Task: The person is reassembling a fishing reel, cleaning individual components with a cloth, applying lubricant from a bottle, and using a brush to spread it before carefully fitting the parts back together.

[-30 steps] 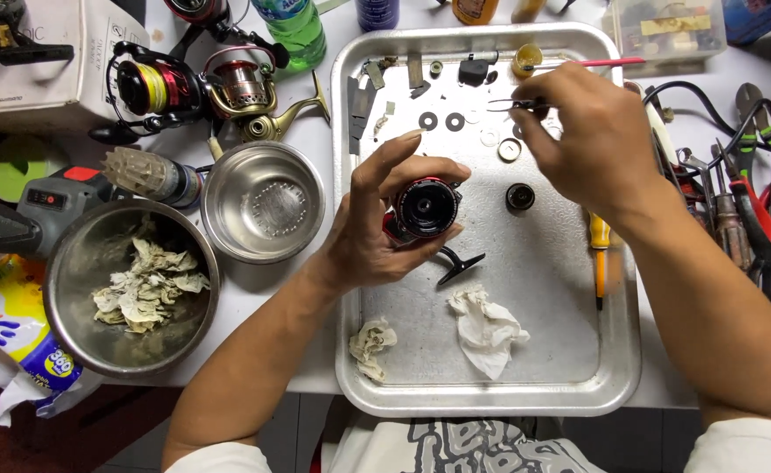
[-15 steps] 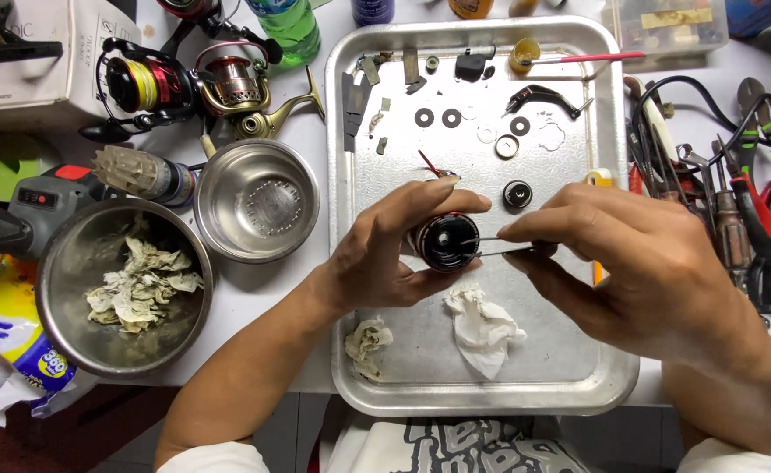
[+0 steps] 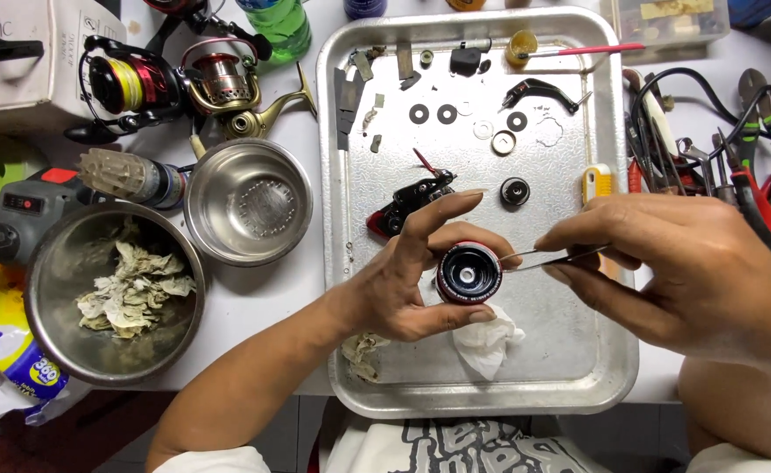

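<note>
My left hand (image 3: 407, 280) grips a round black and red reel part (image 3: 468, 272) above the metal tray (image 3: 578, 385), its open face turned up. My right hand (image 3: 683, 263) pinches thin metal tweezers (image 3: 552, 257), and their tip touches the rim of the reel part. Small washers (image 3: 433, 114), a black lever (image 3: 538, 89) and other loose reel parts lie at the far end of the tray. A black and red reel body (image 3: 407, 200) rests just beyond my left fingers. A crumpled white tissue (image 3: 488, 343) lies under my left hand.
Two steel bowls stand left of the tray, an empty one (image 3: 248, 201) and one holding used wipes (image 3: 109, 293). Fishing reels (image 3: 175, 83) and a green bottle (image 3: 276, 24) sit at the far left. Pliers and cables (image 3: 735, 149) crowd the right side.
My right hand came down from the far end of the tray with the tweezers to the reel part. My left hand has turned the part's open face up.
</note>
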